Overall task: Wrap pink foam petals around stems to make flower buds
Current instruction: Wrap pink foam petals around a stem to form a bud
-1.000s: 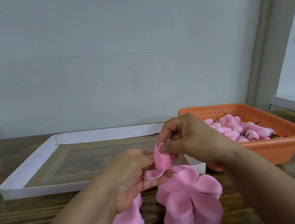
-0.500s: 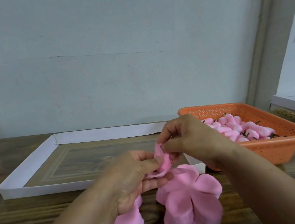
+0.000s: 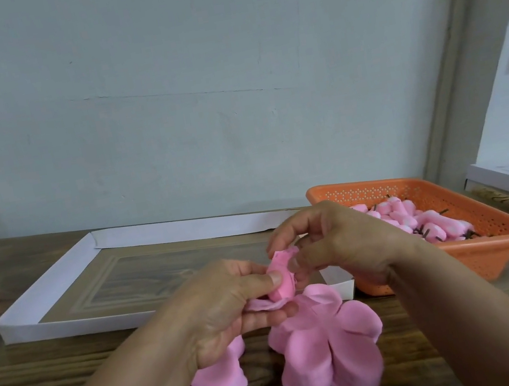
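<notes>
At the frame's lower centre, the left hand (image 3: 221, 304) and right hand (image 3: 333, 243) both pinch a rolled pink petal (image 3: 283, 276) above loose petals (image 3: 328, 350) on the table (image 3: 39, 367).

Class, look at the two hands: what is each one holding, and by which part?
Both grip one pink foam petal being rolled. The left hand pinches its lower side with thumb and fingers; the right hand pinches its top edge. Any stem inside is hidden.

Matt, soft pink foam petals (image 3: 328, 350); perforated orange plastic basket (image 3: 476, 221); grainy brown wooden table (image 3: 40, 373); white paper tray (image 3: 58, 285).
</notes>
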`<state>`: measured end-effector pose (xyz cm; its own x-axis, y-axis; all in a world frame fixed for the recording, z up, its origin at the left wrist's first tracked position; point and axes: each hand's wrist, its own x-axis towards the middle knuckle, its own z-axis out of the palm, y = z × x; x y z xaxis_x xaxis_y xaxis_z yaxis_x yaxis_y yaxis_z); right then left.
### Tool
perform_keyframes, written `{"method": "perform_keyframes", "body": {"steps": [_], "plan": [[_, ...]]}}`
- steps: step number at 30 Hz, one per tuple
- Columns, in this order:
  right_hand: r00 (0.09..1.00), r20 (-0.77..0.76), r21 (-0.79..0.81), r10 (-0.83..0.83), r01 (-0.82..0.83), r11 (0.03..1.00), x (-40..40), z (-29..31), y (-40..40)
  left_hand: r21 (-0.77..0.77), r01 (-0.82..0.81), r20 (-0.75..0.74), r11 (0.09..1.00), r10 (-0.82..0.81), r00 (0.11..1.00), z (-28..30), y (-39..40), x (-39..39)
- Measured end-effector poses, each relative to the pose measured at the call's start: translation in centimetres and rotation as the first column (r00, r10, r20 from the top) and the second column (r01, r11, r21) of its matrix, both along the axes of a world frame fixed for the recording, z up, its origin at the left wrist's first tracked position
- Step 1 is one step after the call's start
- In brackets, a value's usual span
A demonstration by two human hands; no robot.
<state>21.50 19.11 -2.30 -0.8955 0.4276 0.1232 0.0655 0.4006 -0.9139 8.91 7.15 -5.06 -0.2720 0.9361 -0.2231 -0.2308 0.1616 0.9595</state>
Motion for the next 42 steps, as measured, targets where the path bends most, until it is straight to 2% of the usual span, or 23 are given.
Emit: {"method": "perform_keyframes", "body": {"steps": [4,13,16,20,25,31,42], "plan": [[1.000,-0.028,-0.016,-0.007,0.006,1.000,-0.2,0.1,-0.4,-0.002,-0.013,-0.012,1.000,0.013,1.000,0.0,0.1,-0.1],[0.983,-0.064,0.098,-0.174,0.179,0.979,-1.0,-0.1,-1.3,0.025,-0.046,-0.039,0.999,0.047,0.998,-0.5,0.4,-0.2],[0.963,-0.102,0.102,-0.249,0.259,0.960,-1.3,-0.3,-1.0,0.091,-0.061,0.050,0.994,0.057,0.997,-0.3,0.7,-0.1],[0.940,-0.132,0.059,-0.314,0.323,0.944,-1.2,-0.5,-0.2,0.126,-0.090,0.262,0.988,0.055,0.964,-0.1,0.7,-0.2],[0.930,-0.149,0.031,-0.335,0.343,0.939,-1.0,-0.3,0.5,0.187,-0.092,0.377,0.978,0.015,0.926,-0.1,0.6,-0.3],[0.928,-0.167,-0.016,-0.332,0.334,0.942,-0.9,-0.3,0.7,0.193,-0.085,0.230,0.978,0.039,0.972,-1.2,1.0,0.0],[0.943,-0.166,-0.012,-0.288,0.290,0.957,-0.9,0.0,-0.2,0.190,-0.155,0.141,0.969,0.129,0.982,-1.7,1.1,0.6]]}}
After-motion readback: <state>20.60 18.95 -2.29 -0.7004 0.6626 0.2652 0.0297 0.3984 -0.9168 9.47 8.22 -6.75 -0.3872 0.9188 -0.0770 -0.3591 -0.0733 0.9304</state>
